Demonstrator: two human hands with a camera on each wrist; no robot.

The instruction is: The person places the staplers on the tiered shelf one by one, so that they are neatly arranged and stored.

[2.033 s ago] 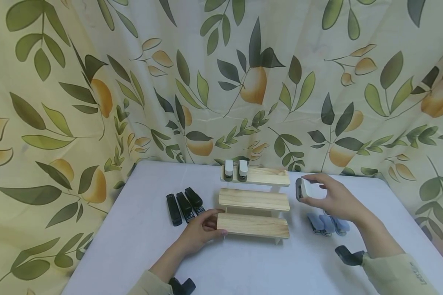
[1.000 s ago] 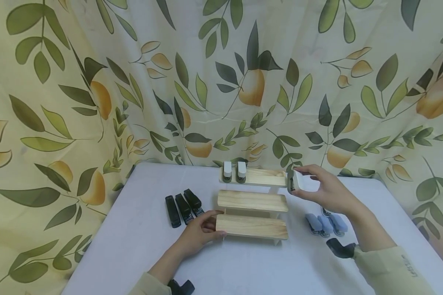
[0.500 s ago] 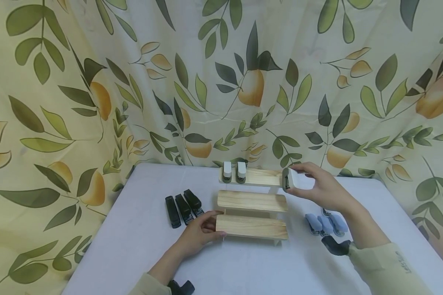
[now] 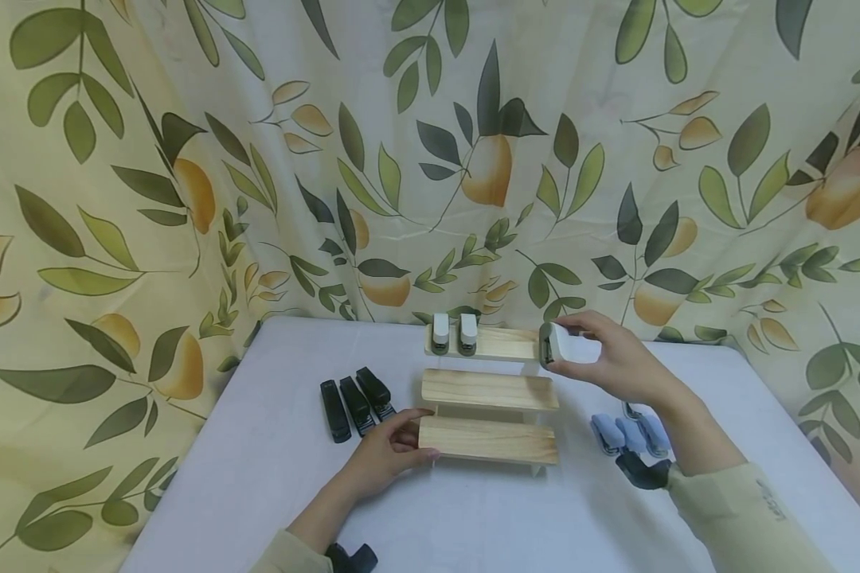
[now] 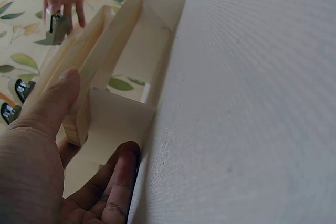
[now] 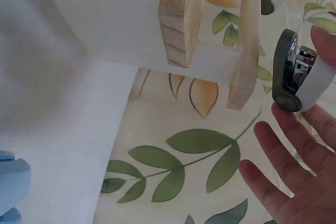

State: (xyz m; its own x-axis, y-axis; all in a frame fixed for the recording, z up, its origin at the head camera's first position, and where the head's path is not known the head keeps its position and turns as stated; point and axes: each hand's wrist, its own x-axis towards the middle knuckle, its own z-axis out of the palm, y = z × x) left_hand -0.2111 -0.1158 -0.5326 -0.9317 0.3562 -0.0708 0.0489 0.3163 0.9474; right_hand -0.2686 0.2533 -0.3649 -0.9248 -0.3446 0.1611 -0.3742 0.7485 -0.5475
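Note:
My right hand (image 4: 619, 366) pinches a small white stapler (image 4: 557, 344) with a dark grey base, thumb on one side and fingers on the other. The stapler is at the right end of the top shelf of a three-tier wooden rack (image 4: 489, 439). In the right wrist view, the stapler (image 6: 287, 98) is just off the end of that shelf, its metal insides showing. My left hand (image 4: 383, 454) grips the left end of the lowest shelf. Two matching white staplers, one (image 4: 440, 333) and another (image 4: 467, 334), stand side by side at the top shelf's left end.
Several black staplers (image 4: 336, 411) lie left of the rack, close to my left hand. Light-blue staplers (image 4: 607, 434) sit grouped on the right, under my right forearm. A white cloth covers the table (image 4: 487, 525); a leaf-and-fruit patterned curtain (image 4: 401, 239) hangs behind.
My right hand has carried the white stapler leftward, from beside the rack to the top shelf's right end. The left hand keeps its grip on the rack.

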